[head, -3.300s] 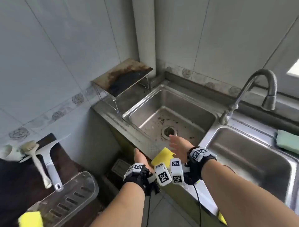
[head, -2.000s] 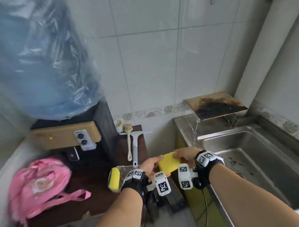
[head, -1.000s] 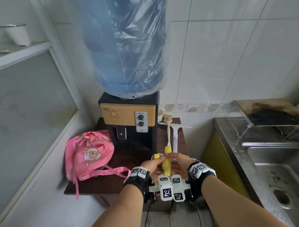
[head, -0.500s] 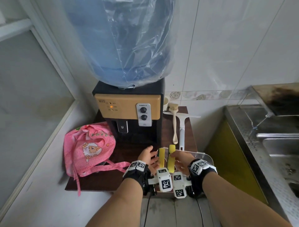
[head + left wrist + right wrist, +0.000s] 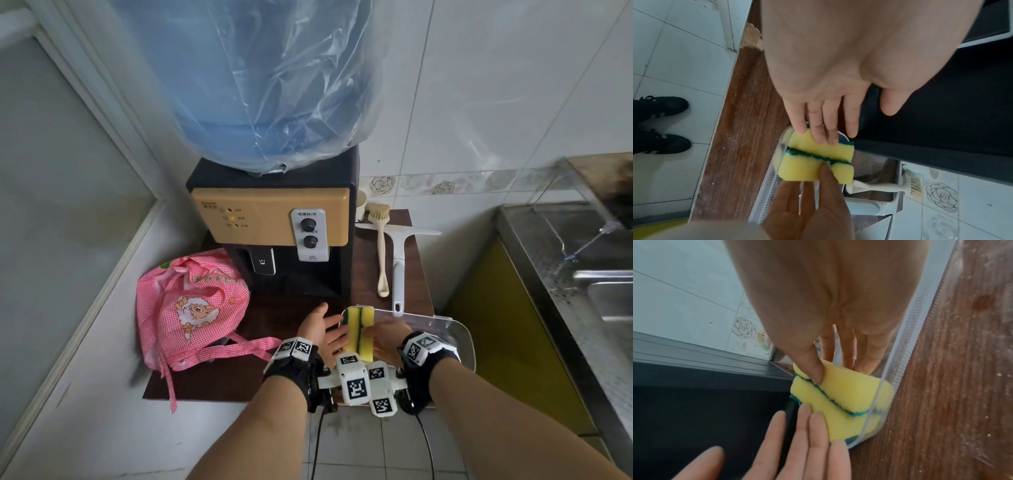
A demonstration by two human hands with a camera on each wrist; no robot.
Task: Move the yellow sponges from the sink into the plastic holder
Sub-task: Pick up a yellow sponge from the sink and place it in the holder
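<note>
Two yellow sponges with green scouring faces stand on edge, side by side, in the left end of the clear plastic holder (image 5: 462,339) on the wooden table. My left hand (image 5: 325,334) lies with straight fingers (image 5: 818,129) against the left sponge (image 5: 352,330) (image 5: 818,149) (image 5: 842,423). My right hand (image 5: 387,337) pinches the right sponge (image 5: 368,334) (image 5: 801,170) (image 5: 849,382). Its thumb (image 5: 813,369) rests on the green seam between the two sponges. Its fingers reach down behind the sponge, inside the holder wall (image 5: 906,353).
A water dispenser (image 5: 274,219) with a big blue bottle stands just behind the hands. A pink bag (image 5: 191,308) lies to the left. A brush (image 5: 380,253) and a squeegee (image 5: 397,267) lie beyond the holder. The steel sink counter (image 5: 565,274) is at the right.
I turned from the sink to the table, carrying a sponge in both hands. It now stands in the holder beside the other one, and my left hand has flattened against them.
</note>
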